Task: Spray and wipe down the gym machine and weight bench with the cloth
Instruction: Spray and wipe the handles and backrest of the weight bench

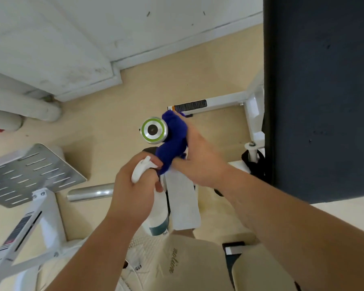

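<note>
Cloth: blue cloth [173, 139] bunched against the right side of a chrome knob [153, 129] with a green ring, mid-view.
Right grip: the right grip [200, 158] is curled round the cloth.
Left grip: the left grip [132, 185] is wrapped round the spray bottle [159, 214] at its neck, just under the cloth.
Around: dark pad [319, 91] close on the right; slotted plate [27, 175] and chrome bar [90, 193] on the left.
Room: floor [118, 97] open from the knob to the wall.

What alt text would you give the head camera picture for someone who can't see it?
A person's right hand holds a blue cloth beside a silver, green-ringed end cap, while the left hand grips a white spray bottle. A dark pad fills the right side, above a beige floor.
</note>
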